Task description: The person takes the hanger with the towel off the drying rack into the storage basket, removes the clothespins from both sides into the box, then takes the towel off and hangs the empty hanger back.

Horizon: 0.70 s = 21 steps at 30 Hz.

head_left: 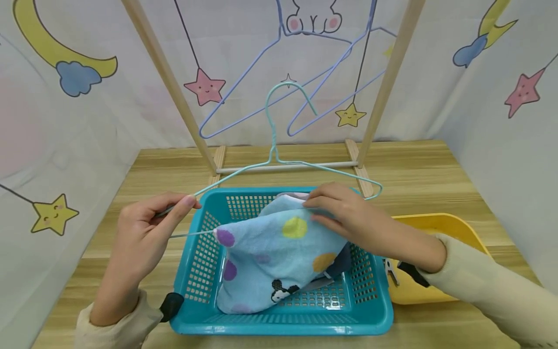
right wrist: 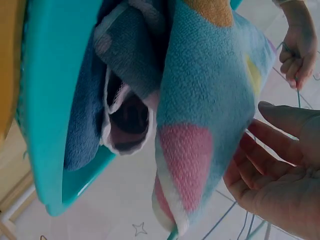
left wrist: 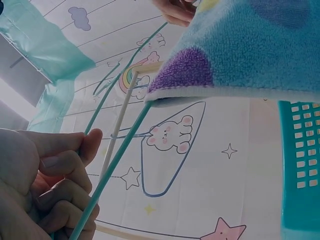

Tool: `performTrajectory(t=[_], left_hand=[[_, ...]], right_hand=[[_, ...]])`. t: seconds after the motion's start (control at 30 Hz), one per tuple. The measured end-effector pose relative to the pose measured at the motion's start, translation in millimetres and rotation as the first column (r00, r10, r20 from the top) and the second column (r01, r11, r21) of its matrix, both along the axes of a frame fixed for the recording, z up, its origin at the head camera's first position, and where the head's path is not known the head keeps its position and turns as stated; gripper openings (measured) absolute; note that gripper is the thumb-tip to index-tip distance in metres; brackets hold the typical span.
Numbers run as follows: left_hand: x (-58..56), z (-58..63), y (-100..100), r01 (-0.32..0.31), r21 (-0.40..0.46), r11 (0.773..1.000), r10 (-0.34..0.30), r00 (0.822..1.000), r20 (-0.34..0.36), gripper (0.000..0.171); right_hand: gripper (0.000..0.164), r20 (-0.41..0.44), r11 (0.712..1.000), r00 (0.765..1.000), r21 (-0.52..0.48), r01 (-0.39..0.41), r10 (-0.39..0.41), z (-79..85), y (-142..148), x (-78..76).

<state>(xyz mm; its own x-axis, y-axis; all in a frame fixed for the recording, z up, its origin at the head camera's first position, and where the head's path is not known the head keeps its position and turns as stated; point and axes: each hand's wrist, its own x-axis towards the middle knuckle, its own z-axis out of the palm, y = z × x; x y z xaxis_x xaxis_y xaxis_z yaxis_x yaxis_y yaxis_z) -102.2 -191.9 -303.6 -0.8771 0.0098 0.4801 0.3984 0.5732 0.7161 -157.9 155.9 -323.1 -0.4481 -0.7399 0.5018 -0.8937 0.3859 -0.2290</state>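
Observation:
A light blue towel [head_left: 270, 252] with coloured dots hangs folded over the lower bar of a mint green wire hanger [head_left: 244, 169], above and partly inside the teal basket. My left hand [head_left: 146, 232] grips the hanger's left corner, with thumb and forefinger pinching the wire. At the towel's upper edge, right of its middle, is my right hand [head_left: 344, 213]. Its thumb lies on the near side, and the other fingers reach over to the far side, as the towel [right wrist: 200, 90] shows in the right wrist view. The hanger's hook points upward.
The teal basket [head_left: 279, 330] holds more dark cloth [head_left: 342, 261]. Right of it stands a yellow tray [head_left: 423, 291] with a clip [head_left: 391, 271] inside. Behind, two blue hangers [head_left: 244, 87] hang between the posts of a wooden rack [head_left: 167, 72].

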Motion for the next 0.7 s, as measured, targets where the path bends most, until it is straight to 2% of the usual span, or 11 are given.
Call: performTrajectory(t=[0.3, 0.7], left_hand=[[0.4, 0.7, 0, 0.02, -0.024, 0.999, -0.021, 1.0, -0.009, 0.013], [-1.5, -1.0, 2, 0.019, 0.006, 1.0, -0.019, 1.0, -0.006, 0.013]], right_hand=[[0.02, 0.035, 0.999, 0.999, 0.021, -0.031, 0.03, -3.4, -13, -1.4], [0.015, 0.019, 0.998, 0.999, -0.051, -0.04, 0.041, -7.2, -19, -1.4]])
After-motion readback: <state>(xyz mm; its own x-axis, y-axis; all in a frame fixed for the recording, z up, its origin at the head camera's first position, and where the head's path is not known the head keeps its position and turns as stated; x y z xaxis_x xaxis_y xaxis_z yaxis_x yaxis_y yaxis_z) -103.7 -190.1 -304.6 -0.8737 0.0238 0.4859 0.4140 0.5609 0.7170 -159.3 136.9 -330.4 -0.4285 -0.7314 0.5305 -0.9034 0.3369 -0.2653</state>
